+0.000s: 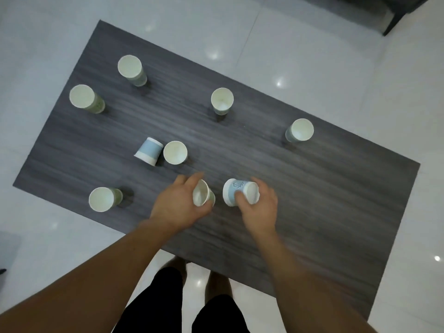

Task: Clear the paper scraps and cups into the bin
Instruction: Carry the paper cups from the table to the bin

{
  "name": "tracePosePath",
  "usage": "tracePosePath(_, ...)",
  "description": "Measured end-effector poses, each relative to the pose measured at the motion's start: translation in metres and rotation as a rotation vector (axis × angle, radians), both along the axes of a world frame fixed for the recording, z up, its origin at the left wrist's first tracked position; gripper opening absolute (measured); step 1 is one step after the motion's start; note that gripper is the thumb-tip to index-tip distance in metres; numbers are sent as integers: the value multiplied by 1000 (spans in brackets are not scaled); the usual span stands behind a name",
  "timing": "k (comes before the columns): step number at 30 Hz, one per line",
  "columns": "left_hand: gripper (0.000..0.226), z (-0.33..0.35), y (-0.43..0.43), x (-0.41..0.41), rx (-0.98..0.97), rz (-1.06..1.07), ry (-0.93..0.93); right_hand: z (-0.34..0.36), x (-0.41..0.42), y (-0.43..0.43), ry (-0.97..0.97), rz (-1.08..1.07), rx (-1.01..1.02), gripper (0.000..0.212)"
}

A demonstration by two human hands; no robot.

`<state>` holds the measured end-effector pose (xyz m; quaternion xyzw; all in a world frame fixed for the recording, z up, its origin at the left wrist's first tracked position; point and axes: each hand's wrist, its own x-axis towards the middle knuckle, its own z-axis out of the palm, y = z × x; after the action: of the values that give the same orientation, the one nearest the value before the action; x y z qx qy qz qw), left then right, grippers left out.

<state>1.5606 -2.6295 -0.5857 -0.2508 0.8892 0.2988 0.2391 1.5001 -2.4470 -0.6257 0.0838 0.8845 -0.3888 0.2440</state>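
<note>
A person standing at a dark wood-grain table [312,200] holds 2 paper cups at once, just below the centre of the frame. The left hand [177,203] has its fingers curled round a tilted green-sided cup [204,193], whose open mouth is turned towards the camera. Just to its right, the right hand [259,205] wraps its fingers round a blue-banded cup [234,192] held on its side. Whether either cup touches the tabletop cannot be told.

7 more cups sit on the table, spread well apart:
- 2 upright cups in the upper left [131,68] [85,98].
- 1 upright cup at upper centre [222,100].
- 1 upright cup towards the right edge [300,130].
- 1 upright cup in the lower left [103,199].
- A blue cup lying on its side [149,151] at left of centre, just beside another upright cup [175,152].

Glossy white floor tiles [312,44] surround the table, and the person's black shorts [168,304] show at the bottom.
</note>
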Motion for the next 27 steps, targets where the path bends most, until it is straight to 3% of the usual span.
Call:
tracePosePath(3,78,30,2,-4,-6,-17,9,36,0,9,-32,-76,-114,74)
tracePosePath(7,82,67,10,-9,14,-111,59,81,-1,16,5,-167,-122,90)
tracePosePath(13,82,133,21,-7,27,-357,219,159,41,34,218,-343,-132,41)
tracePosePath(20,85,187,66,21,6,-644,274,205,138,78,254,-655,-217,78)
tracePosePath(27,73,221,178,69,4,-1002,363,221,253,167,324,-986,-229,49)
